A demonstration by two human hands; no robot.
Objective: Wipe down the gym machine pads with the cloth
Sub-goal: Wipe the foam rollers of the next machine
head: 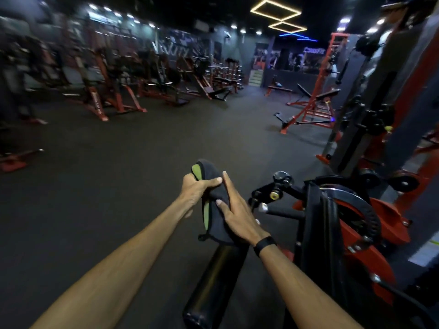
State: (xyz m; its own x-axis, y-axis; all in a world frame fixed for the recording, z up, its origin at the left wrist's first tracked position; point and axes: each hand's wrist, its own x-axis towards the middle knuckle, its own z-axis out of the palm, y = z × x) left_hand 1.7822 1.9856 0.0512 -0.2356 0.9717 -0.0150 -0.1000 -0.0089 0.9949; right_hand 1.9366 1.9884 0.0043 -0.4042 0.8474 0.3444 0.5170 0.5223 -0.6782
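A dark grey cloth (215,217) with a green inner side hangs between my two hands above the floor. My left hand (196,189) grips its upper part, thumb curled over the fabric. My right hand (237,214) lies flat along the cloth's right side, its thumb pressing into the fabric, a black band on its wrist. Below the hands a black cylindrical roller pad (213,281) of the red and black gym machine (344,222) runs toward the bottom of the frame. The cloth's lower edge hangs just above the pad's far end.
The machine's frame, black upright pad (318,233) and a yellow-tipped adjustment knob (274,195) stand right of my hands. Rows of red weight machines (114,74) line the left and back. A red rack (316,91) stands at the right. Dark rubber floor (118,174) spreads between them.
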